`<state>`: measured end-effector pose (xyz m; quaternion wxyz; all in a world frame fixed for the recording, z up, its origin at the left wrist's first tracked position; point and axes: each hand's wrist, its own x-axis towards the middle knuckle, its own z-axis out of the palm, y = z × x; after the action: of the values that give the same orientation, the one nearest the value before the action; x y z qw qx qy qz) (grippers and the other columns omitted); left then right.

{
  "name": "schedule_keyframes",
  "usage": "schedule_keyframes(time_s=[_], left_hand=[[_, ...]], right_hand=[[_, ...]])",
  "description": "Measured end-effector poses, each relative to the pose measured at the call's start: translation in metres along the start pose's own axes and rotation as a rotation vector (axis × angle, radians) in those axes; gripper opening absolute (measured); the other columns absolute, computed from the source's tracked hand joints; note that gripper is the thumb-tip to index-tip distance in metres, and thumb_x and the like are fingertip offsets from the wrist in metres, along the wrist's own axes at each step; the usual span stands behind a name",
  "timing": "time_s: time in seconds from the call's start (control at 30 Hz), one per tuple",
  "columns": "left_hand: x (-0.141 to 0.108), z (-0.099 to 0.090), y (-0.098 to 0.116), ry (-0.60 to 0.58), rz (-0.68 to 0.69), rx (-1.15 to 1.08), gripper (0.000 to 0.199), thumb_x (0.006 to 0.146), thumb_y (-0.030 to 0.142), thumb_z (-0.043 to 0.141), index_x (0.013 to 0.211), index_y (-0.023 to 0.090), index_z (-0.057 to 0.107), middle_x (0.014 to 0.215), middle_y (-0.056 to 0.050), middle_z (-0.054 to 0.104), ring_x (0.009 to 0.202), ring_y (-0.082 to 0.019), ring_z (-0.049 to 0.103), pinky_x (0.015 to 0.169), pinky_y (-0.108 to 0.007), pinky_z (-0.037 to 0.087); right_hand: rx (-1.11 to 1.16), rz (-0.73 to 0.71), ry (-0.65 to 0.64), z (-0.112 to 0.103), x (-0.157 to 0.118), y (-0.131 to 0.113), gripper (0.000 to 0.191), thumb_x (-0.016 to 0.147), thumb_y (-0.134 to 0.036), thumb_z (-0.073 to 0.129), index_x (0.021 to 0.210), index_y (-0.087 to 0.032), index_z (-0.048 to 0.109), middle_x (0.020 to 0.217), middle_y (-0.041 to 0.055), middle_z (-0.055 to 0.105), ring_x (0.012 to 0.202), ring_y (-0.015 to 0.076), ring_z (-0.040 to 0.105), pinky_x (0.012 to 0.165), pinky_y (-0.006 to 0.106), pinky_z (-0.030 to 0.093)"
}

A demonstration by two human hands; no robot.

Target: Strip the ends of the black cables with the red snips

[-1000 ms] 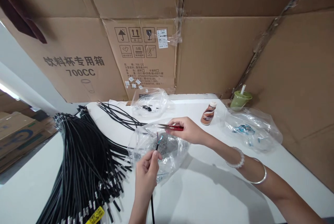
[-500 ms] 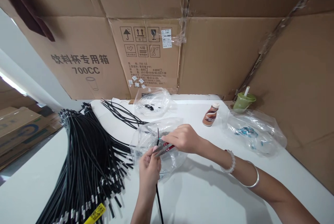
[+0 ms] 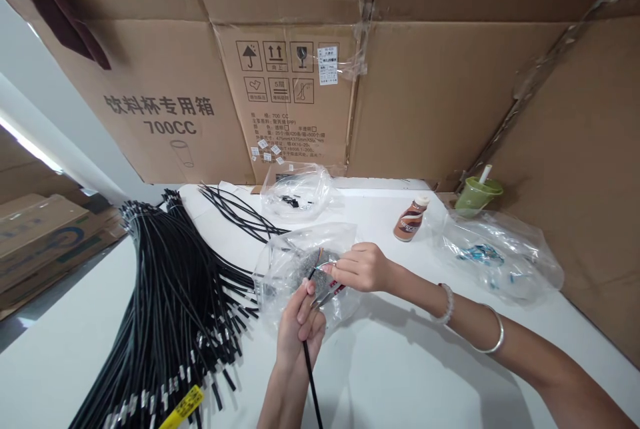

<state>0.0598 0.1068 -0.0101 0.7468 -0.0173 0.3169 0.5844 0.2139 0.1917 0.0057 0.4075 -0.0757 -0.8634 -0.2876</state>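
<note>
The red-handled snips, pointing straight leftward 1 second ago, are now slanting down toward the left hand, which is clamping the black cable just below its splayed coloured wires. The right hand is gripping the snips and also pinching some wires. The hands are working over a clear bag, the cable bundle lying to their left.

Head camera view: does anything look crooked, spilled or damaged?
Nothing looks spilled. Oddest are the small white labels stuck at mismatched angles over print on the cardboard. The black cable in the left hand has coloured wires splayed from its end, but with the right hand at them, that looks deliberate.
</note>
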Motion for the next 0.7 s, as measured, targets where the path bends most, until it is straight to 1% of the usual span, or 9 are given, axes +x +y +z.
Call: schedule_keyframes(time_s=[0.1, 0.2, 0.37, 0.43, 0.47, 0.53, 0.6, 0.63, 0.7], left_hand=[[-0.004, 0.001, 0.003, -0.030, -0.070, -0.065, 0.044, 0.101, 0.019, 0.028, 0.064, 0.013, 0.049, 0.032, 0.012, 0.028, 0.019, 0.002, 0.021, 0.027, -0.013, 0.010], [-0.008, 0.000, 0.002, -0.054, -0.125, -0.118, 0.043, 0.102, 0.018, 0.026, 0.065, 0.014, 0.047, 0.033, 0.012, 0.028, 0.020, 0.002, 0.023, 0.028, -0.012, 0.011], [-0.014, -0.006, -0.002, -0.095, -0.196, -0.217, 0.026, 0.093, 0.008, 0.048, 0.068, 0.015, 0.045, 0.037, 0.014, 0.029, 0.022, 0.004, 0.017, 0.028, -0.010, 0.007], [-0.020, -0.009, 0.006, -0.102, -0.116, -0.183, 0.024, 0.086, 0.005, 0.059, 0.069, 0.016, 0.046, 0.038, 0.015, 0.030, 0.024, 0.004, 0.010, 0.027, -0.008, 0.008], [-0.024, -0.011, 0.013, -0.101, -0.027, -0.165, 0.026, 0.084, 0.005, 0.063, 0.069, 0.017, 0.045, 0.038, 0.015, 0.030, 0.025, 0.004, 0.006, 0.027, -0.007, 0.008], [-0.036, -0.017, 0.030, -0.091, 0.207, -0.170, 0.029, 0.081, 0.007, 0.067, 0.069, 0.018, 0.043, 0.037, 0.016, 0.033, 0.027, 0.003, -0.001, 0.026, -0.005, 0.011], [-0.048, -0.025, 0.043, -0.069, 0.395, -0.240, 0.031, 0.081, 0.008, 0.068, 0.067, 0.019, 0.041, 0.035, 0.016, 0.036, 0.026, 0.003, -0.005, 0.025, -0.006, 0.010], [-0.052, -0.029, 0.047, -0.048, 0.419, -0.258, 0.034, 0.080, 0.009, 0.068, 0.065, 0.019, 0.039, 0.032, 0.016, 0.035, 0.025, 0.003, -0.007, 0.023, -0.007, 0.008], [-0.055, -0.034, 0.047, -0.002, 0.378, -0.256, 0.036, 0.074, 0.009, 0.072, 0.062, 0.019, 0.039, 0.028, 0.016, 0.034, 0.021, 0.004, -0.001, 0.022, -0.006, 0.010]], right_hand=[[0.006, -0.086, -0.019, -0.010, 0.004, 0.007, 0.031, 0.088, -0.013, 0.063, 0.060, -0.017, 0.050, 0.047, -0.0072, 0.042, 0.047, 0.0086, 0.030, 0.046, 0.026, 0.019], [0.020, -0.173, -0.051, -0.020, 0.009, 0.014, 0.034, 0.088, -0.010, 0.060, 0.057, -0.018, 0.049, 0.048, -0.0069, 0.042, 0.046, 0.0083, 0.030, 0.044, 0.025, 0.020], [0.062, -0.280, -0.095, -0.035, 0.017, 0.020, 0.034, 0.088, -0.007, 0.059, 0.057, -0.020, 0.051, 0.046, -0.0072, 0.042, 0.042, 0.0071, 0.030, 0.038, 0.024, 0.019], [0.117, -0.281, -0.159, -0.043, 0.018, 0.024, 0.035, 0.088, -0.006, 0.057, 0.057, -0.020, 0.051, 0.045, -0.0074, 0.042, 0.041, 0.0065, 0.029, 0.037, 0.024, 0.017], [0.146, -0.256, -0.209, -0.048, 0.017, 0.028, 0.036, 0.089, -0.006, 0.056, 0.056, -0.020, 0.051, 0.044, -0.0075, 0.043, 0.040, 0.0064, 0.029, 0.036, 0.024, 0.016], [0.179, -0.133, -0.310, -0.061, 0.010, 0.039, 0.037, 0.090, -0.008, 0.055, 0.055, -0.021, 0.052, 0.044, -0.0070, 0.046, 0.040, 0.0066, 0.032, 0.037, 0.025, 0.016], [0.146, 0.087, -0.353, -0.078, -0.006, 0.055, 0.031, 0.090, -0.013, 0.055, 0.062, -0.024, 0.061, 0.049, -0.0047, 0.055, 0.043, 0.0076, 0.042, 0.040, 0.025, 0.022], [0.117, 0.236, -0.375, -0.087, -0.018, 0.062, 0.024, 0.090, -0.018, 0.055, 0.071, -0.025, 0.067, 0.053, -0.0024, 0.060, 0.048, 0.0091, 0.049, 0.044, 0.025, 0.028], [0.016, 0.546, -0.337, -0.107, -0.050, 0.075, 0.012, 0.083, -0.032, 0.064, 0.077, -0.026, 0.072, 0.052, -0.0009, 0.061, 0.047, 0.0112, 0.051, 0.048, 0.025, 0.036]])
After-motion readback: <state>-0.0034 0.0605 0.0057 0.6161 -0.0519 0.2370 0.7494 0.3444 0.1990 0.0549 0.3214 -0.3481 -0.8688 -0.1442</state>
